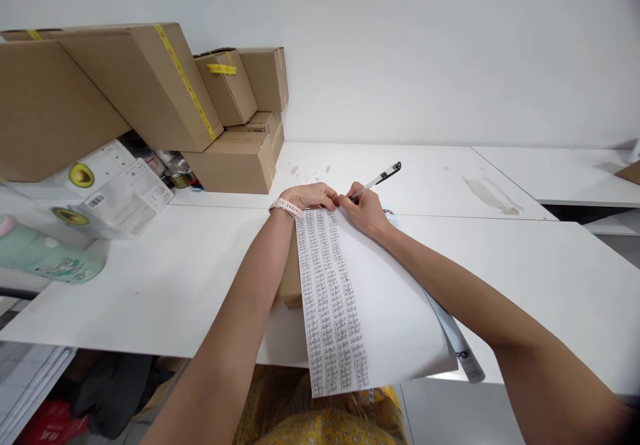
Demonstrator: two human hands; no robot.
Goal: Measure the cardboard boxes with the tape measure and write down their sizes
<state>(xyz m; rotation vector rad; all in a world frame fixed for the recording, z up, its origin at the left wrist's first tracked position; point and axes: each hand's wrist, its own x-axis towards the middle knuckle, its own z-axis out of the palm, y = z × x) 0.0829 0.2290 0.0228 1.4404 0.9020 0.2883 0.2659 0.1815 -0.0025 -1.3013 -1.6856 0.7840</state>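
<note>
A white sheet of paper lies on the white table, its left part filled with columns of small handwriting. My right hand is closed on a pen, its tip at the sheet's top edge. My left hand rests with curled fingers on the top left corner of the sheet, touching the right hand; a pink watch strap is on its wrist. A small cardboard box lies under my left forearm, beneath the paper's left edge.
Cardboard boxes are stacked at the back left. White product boxes with an avocado picture and a mint green bottle lie at the left. A second sheet shows under the paper. Stains mark the far table.
</note>
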